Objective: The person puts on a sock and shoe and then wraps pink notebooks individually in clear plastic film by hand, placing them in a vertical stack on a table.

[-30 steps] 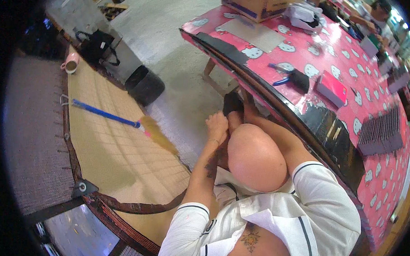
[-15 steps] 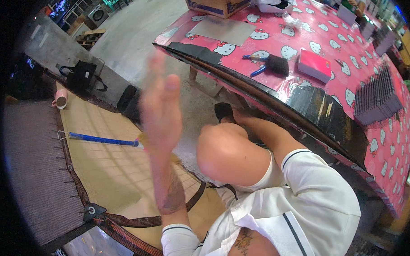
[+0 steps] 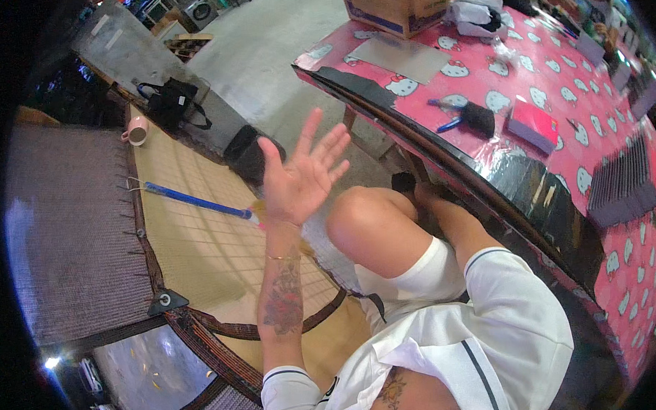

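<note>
My left hand [image 3: 300, 178] is raised in mid-air with its fingers spread and the palm showing; nothing is in it. Behind and left of it, a broom with a blue handle [image 3: 198, 201] lies on the tan woven seat [image 3: 193, 282]. My right arm reaches down past my bent knee [image 3: 365, 222], under the table's edge. At its end, my right hand [image 3: 427, 196] is mostly in shadow next to a small dark thing [image 3: 403, 181], perhaps footwear. Its fingers are hidden, so I cannot tell whether it grips anything.
On the pink patterned table [image 3: 498, 101] stand a cardboard box [image 3: 397, 11], a black brush-like item with blue handles [image 3: 475, 119], a pink-topped stack [image 3: 533, 128] and a stack of spiral-bound notebooks [image 3: 622, 187]. A pink mug [image 3: 136, 131] and black bag [image 3: 173, 102] are far left.
My left hand has turned from edge-on and blurred to palm showing with fingers spread, a little lower and to the right. The whole view has shifted, moving the surroundings rightward.
</note>
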A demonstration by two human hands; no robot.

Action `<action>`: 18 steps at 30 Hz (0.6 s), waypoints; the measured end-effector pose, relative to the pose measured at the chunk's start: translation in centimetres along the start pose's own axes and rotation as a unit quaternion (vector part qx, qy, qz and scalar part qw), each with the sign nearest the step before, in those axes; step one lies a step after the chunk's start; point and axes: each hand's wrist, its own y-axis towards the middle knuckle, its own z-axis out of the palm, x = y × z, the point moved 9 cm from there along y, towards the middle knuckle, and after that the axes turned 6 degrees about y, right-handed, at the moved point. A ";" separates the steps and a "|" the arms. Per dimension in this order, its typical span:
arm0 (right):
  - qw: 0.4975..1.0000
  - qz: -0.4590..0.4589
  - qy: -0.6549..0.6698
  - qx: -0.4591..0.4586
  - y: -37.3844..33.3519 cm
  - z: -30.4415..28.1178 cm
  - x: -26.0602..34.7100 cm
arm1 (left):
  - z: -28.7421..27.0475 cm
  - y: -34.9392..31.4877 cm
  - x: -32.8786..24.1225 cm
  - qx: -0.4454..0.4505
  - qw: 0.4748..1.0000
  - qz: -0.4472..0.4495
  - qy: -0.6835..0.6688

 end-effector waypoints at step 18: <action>0.983 0.010 0.167 -0.069 -5.7 0.2 -3.5 | -18.1 8.0 10.8 -0.375 0.924 0.072 -0.002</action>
